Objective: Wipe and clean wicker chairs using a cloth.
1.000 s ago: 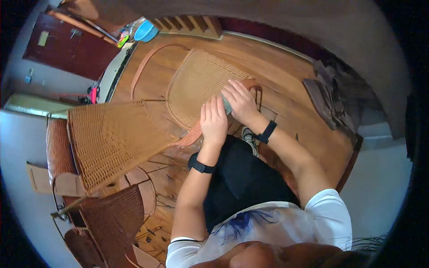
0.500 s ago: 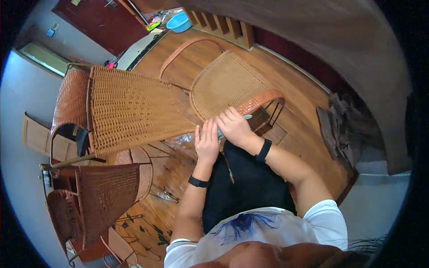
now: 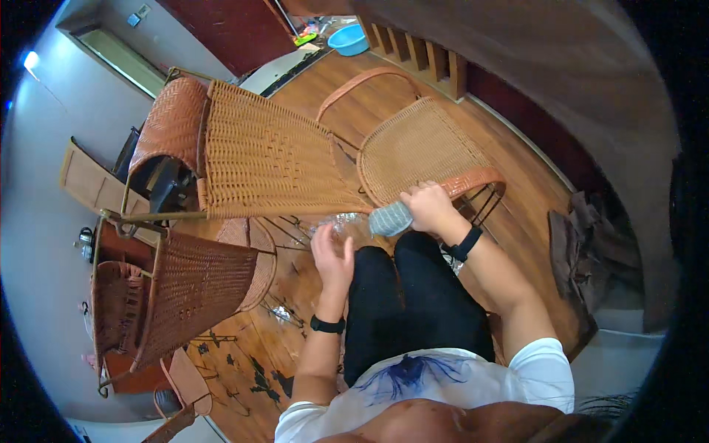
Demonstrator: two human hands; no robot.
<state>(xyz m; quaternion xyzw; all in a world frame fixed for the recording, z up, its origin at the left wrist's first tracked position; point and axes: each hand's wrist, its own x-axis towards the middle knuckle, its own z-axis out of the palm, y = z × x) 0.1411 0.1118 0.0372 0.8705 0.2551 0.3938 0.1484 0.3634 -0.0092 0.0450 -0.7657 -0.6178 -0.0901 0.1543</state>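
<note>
My right hand [image 3: 430, 205] is closed round a grey-green ribbed cloth [image 3: 390, 219], beside the narrow end of a woven chair back. The cloth bulges out on the left of the fist and lies against the frame there. My left hand [image 3: 332, 252] is lower and to the left, apart from the cloth, its fingers apart and nothing in them. The wicker chair has a tan woven back [image 3: 269, 151], a rounded woven seat [image 3: 417, 144] and reddish-brown wrapped armrests [image 3: 473, 181]. Its frame edge beneath the cloth is hidden.
A darker woven chair [image 3: 203, 277] stands at the left. Crumpled clear plastic [image 3: 343, 225] is beyond my left hand. Dark scraps [image 3: 262, 380] mark the wooden floor. Brown fabric [image 3: 587, 244] lies at the right, and a blue basin [image 3: 348, 40] sits at the back.
My left hand has come away from the chair edge and opened. My right hand has turned with the cloth, which now shows much more. The whole view has shifted, moving the chairs rightward.
</note>
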